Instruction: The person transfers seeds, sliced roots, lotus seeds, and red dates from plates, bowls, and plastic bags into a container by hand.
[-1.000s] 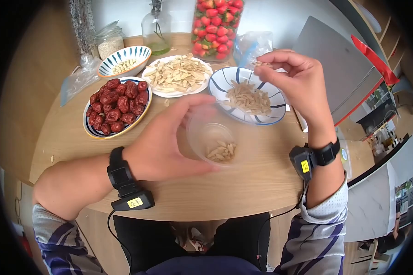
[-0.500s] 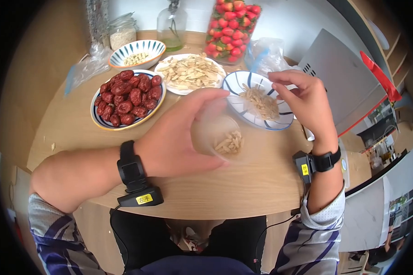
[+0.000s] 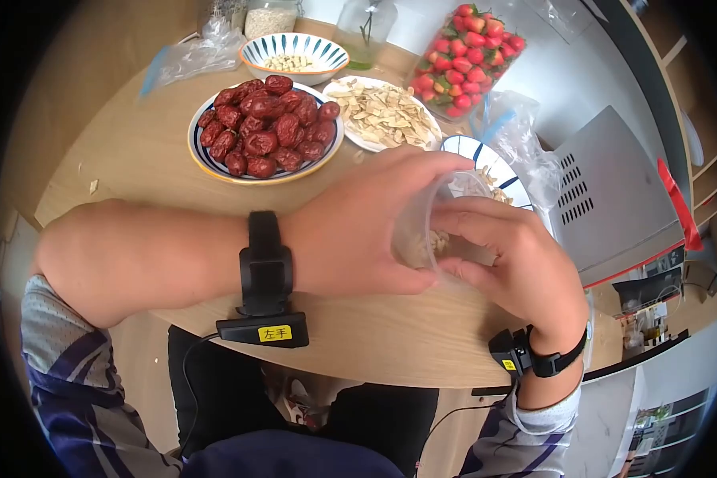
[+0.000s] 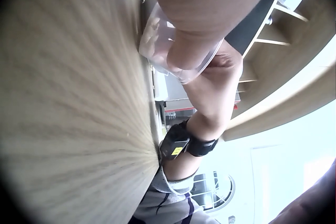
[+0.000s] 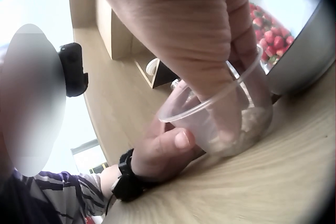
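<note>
My left hand [image 3: 354,227] grips a clear plastic cup [image 3: 413,223] low over the wooden table, tilted toward the right. Reaching in through the cup's mouth, my right hand [image 3: 534,267] has its thumb and fingers apart, around pale elongated pieces [image 3: 436,241] at the bottom. From the right wrist view, the fingertips sit right at these pieces [image 5: 254,120] inside the cup. Behind the hands, and partly hidden by them, is a blue-striped white plate [image 3: 498,169] with more such pieces.
Dried red dates [image 3: 267,131] fill a plate at the left. A white plate of pale dried slices [image 3: 386,111] and a striped bowl [image 3: 295,73] stand behind. A strawberry container [image 3: 466,64], plastic bag [image 3: 526,131] and grey panel [image 3: 613,179] lie at the right.
My right hand has come from over the blue-striped plate, where it pinched pieces a second ago, down into the cup. My left hand has moved right with the cup, which now tilts toward the right hand.
</note>
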`<state>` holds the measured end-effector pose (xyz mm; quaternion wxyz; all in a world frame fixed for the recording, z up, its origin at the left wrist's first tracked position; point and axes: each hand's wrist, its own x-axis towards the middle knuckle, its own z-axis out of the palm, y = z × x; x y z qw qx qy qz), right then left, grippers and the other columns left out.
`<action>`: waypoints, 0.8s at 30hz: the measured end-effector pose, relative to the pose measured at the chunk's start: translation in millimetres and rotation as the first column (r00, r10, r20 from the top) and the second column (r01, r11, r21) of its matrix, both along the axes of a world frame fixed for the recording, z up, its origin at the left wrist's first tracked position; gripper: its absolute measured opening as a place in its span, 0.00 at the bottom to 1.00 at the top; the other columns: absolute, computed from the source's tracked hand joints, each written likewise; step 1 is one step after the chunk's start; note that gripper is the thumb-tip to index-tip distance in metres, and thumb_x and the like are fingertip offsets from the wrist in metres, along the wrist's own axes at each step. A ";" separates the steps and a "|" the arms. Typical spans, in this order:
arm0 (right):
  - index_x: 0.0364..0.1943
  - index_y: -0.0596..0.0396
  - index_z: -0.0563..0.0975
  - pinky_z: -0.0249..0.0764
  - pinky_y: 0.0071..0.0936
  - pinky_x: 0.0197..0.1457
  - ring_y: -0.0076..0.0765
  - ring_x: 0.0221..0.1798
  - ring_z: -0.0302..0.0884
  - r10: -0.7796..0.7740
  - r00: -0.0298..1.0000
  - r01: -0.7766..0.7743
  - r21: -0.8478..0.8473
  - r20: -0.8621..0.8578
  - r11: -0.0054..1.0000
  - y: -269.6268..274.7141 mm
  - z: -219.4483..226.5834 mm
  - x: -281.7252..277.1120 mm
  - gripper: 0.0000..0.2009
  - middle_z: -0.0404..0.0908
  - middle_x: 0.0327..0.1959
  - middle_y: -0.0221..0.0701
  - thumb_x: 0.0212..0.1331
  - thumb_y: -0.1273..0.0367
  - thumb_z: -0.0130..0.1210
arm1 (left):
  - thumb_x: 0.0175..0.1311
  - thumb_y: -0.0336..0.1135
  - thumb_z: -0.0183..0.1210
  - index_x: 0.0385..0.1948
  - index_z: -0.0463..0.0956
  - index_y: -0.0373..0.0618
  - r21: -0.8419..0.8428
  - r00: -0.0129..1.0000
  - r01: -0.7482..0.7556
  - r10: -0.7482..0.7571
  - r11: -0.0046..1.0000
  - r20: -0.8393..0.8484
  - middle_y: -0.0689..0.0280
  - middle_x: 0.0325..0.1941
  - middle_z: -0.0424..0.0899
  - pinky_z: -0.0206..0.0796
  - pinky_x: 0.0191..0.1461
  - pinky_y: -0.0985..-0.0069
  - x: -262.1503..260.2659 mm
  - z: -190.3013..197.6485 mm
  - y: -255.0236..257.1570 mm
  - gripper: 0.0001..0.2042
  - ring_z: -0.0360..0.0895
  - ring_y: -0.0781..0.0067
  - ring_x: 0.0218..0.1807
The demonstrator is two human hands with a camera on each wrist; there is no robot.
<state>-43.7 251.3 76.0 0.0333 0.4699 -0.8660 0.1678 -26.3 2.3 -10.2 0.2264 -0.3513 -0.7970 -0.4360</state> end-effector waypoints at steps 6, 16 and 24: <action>0.51 0.55 0.91 0.89 0.49 0.55 0.57 0.51 0.91 0.039 0.996 -0.032 0.082 -0.083 0.996 -9.1 3.8 12.7 0.15 0.92 0.52 0.39 0.59 0.74 0.77 | 0.55 0.37 0.83 0.86 0.67 0.43 0.028 0.997 0.062 -0.063 0.998 0.047 0.52 0.80 0.78 0.70 0.85 0.55 1.8 0.3 0.2 0.52 0.77 0.49 0.82; 0.42 0.57 0.91 0.89 0.43 0.50 0.54 0.44 0.91 0.141 0.988 -0.144 -0.058 -0.061 0.988 -8.8 -12.5 -8.8 0.09 0.91 0.44 0.38 0.56 0.78 0.73 | 0.53 0.33 0.83 0.87 0.65 0.44 0.023 0.996 0.083 -0.084 0.996 0.039 0.53 0.82 0.76 0.69 0.86 0.56 0.7 0.0 -1.6 0.54 0.77 0.52 0.82; 0.45 0.58 0.95 0.85 0.26 0.41 0.24 0.43 0.92 0.042 0.984 0.066 -0.577 0.173 0.814 14.7 -1.1 -31.3 0.09 0.96 0.47 0.30 0.62 0.80 0.75 | 0.55 0.38 0.89 0.88 0.63 0.44 0.035 0.972 0.076 -0.082 0.996 0.221 0.57 0.83 0.76 0.70 0.83 0.60 6.3 1.4 -1.6 0.56 0.76 0.61 0.81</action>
